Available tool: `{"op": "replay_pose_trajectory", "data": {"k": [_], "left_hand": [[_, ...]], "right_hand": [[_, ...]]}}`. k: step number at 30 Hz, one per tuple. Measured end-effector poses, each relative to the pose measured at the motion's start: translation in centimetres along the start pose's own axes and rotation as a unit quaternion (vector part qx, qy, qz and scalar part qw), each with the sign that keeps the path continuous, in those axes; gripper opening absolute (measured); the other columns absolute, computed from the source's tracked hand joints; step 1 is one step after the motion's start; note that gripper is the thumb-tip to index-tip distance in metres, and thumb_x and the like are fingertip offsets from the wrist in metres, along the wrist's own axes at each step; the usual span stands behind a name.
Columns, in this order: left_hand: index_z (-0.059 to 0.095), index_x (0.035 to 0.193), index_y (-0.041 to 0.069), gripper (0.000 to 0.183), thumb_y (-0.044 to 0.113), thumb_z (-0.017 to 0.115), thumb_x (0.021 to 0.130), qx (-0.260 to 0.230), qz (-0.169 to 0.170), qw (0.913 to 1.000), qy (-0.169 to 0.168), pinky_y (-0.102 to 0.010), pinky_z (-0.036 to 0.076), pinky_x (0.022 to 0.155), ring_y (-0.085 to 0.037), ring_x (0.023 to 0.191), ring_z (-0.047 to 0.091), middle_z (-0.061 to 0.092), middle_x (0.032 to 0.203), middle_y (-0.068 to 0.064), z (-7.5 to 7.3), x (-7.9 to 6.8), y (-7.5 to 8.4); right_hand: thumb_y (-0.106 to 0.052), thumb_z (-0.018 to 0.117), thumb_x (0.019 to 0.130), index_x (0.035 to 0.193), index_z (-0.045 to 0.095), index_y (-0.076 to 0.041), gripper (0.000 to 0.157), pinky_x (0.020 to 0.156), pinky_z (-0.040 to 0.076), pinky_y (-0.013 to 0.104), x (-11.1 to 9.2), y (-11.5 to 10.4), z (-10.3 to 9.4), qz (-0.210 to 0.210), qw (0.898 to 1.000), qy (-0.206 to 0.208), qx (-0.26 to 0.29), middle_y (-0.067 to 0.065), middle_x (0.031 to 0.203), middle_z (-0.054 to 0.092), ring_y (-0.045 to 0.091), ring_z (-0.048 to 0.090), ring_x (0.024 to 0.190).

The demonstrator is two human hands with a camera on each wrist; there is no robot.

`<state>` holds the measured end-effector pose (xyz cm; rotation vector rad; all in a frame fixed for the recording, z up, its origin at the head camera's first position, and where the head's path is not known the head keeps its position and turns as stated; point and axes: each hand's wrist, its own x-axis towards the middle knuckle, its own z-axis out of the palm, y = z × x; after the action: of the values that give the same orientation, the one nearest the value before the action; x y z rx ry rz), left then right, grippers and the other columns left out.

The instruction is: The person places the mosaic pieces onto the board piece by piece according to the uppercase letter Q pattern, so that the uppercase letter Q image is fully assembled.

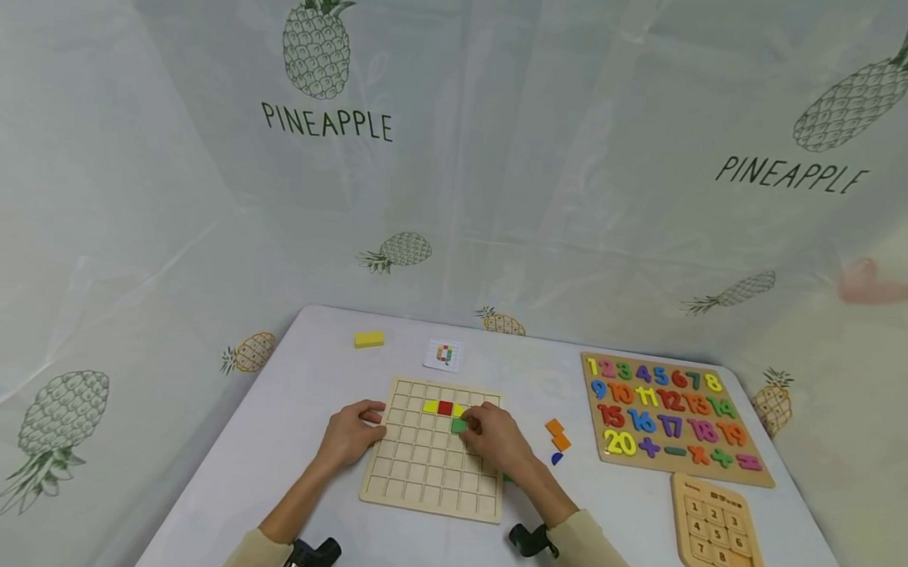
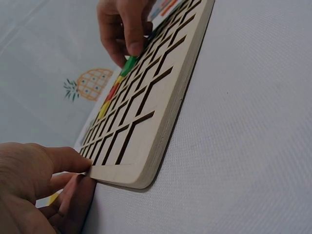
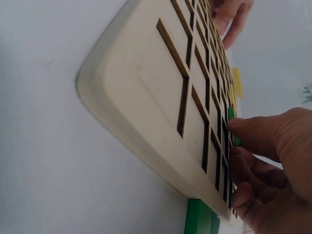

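A wooden grid board (image 1: 413, 466) lies on the white table in front of me. Yellow (image 1: 430, 406) and red (image 1: 445, 408) square tiles sit side by side in an upper row, with another yellow tile (image 1: 459, 410) at the right. My right hand (image 1: 494, 435) pinches a green square tile (image 3: 231, 113) by thumb and fingertips, low over the cells just below that yellow one; its fingers partly hide the tile. My left hand (image 1: 349, 434) rests at the board's left edge, thumb (image 2: 73, 160) on the rim and loosely bent fingers against the side.
A pattern card (image 1: 444, 356) and yellow block (image 1: 369, 339) lie behind the board. Orange pieces (image 1: 561, 442), a blue half-round (image 1: 556, 459) and green blocks (image 3: 199, 217) lie at its right. Farther right are a number board (image 1: 596, 405) and wooden number puzzle (image 1: 681, 533).
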<state>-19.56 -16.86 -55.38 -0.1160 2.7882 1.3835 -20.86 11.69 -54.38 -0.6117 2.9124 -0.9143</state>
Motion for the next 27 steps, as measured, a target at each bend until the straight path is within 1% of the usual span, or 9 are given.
{"op": "replay_pose_trajectory", "data": {"k": [7, 19, 27], "left_hand": [[0.072, 0.119, 0.007, 0.04, 0.01, 0.076, 0.079, -0.003, -0.001, 1.0, -0.001, -0.03, 0.05, 0.07, -0.011, 0.08, 0.065, 0.07, 0.09, 0.001, 0.02, -0.11, 0.06], [0.072, 0.119, 0.008, 0.04, 0.01, 0.076, 0.079, -0.003, -0.001, 1.0, 0.0, -0.03, 0.049, 0.071, -0.012, 0.08, 0.065, 0.07, 0.091, 0.001, 0.04, -0.04, -0.06], [0.072, 0.118, 0.008, 0.04, 0.011, 0.076, 0.079, 0.004, 0.0, 1.0, 0.002, -0.031, 0.049, 0.072, -0.012, 0.081, 0.064, 0.07, 0.091, 0.001, 0.06, -0.09, -0.04]], "right_hand": [[-0.017, 0.076, 0.089, 0.11, 0.073, -0.007, 0.023, 0.067, 0.048, 0.024, -0.05, -0.05, 0.17, 0.006, 1.0, 0.007, -0.006, -0.005, 0.087, 0.059, 0.008, 0.053, 0.075], [-0.017, 0.076, 0.089, 0.112, 0.073, -0.006, 0.025, 0.071, 0.05, 0.026, -0.03, -0.18, 0.04, 0.005, 1.0, 0.007, -0.004, -0.003, 0.091, 0.061, 0.009, 0.055, 0.079], [-0.016, 0.076, 0.089, 0.112, 0.073, -0.007, 0.026, 0.07, 0.05, 0.025, -0.06, -0.19, 0.01, 0.005, 1.0, 0.005, -0.002, -0.003, 0.09, 0.061, 0.009, 0.055, 0.077]]}}
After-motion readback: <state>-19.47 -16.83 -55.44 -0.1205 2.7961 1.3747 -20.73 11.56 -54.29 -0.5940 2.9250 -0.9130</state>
